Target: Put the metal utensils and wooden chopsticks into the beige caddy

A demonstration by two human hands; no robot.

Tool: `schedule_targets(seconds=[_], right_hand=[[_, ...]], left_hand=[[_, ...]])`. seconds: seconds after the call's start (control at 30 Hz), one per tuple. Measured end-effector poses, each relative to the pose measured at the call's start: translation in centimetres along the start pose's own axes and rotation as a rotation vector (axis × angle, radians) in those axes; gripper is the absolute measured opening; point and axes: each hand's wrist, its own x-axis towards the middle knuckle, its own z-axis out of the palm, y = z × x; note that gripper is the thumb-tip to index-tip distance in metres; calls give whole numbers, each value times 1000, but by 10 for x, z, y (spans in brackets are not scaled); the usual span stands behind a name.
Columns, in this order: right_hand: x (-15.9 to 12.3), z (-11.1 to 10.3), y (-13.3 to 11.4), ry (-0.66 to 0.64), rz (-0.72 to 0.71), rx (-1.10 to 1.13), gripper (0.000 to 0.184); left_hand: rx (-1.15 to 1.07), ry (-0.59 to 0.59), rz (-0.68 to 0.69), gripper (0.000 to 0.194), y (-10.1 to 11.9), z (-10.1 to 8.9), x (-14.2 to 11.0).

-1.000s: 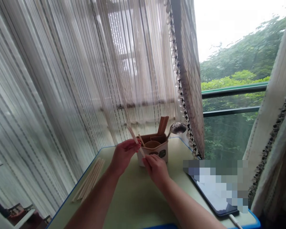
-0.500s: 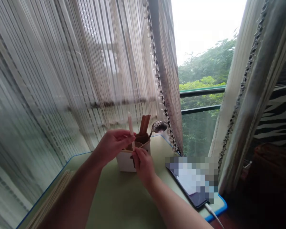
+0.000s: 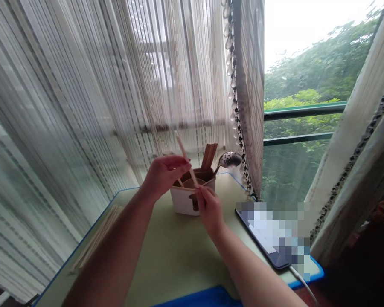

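A striped curtain [image 3: 83,85] fills the upper left. At lower left, a row of pale chopsticks [image 3: 99,236] lies on the table [image 3: 176,251], partly behind the left forearm. At centre, the left hand [image 3: 166,175] pinches the middle of a slanting pale chopstick [image 3: 184,151]; the right hand [image 3: 211,209], fingers curled in, grips its lower end. The chopstick is in front of a utensil holder [image 3: 183,204], from which brown chopsticks [image 3: 209,155] and a perforated ladle [image 3: 231,160] rise. At lower right lies a partly pixelated phone [image 3: 262,241], cable [image 3: 302,282] attached.
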Motion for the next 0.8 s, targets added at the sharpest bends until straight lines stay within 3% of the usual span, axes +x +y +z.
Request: schedule_targets(seconds=[0.33,0.53,0.7,0.8], right_hand=[[0,6,9,94,81,-6,27],[0,7,9,106,40,-13,28],[0,7,8,79,45,28,26],[0,8,9,57,51,18,26]], left_hand=[[3,-2,-3,32,-18,1,7],[-74,167,-63,37,-23,-8,15],[27,307,62,35,-28,-13,18],[132,316,110,29,-32,-14,19]])
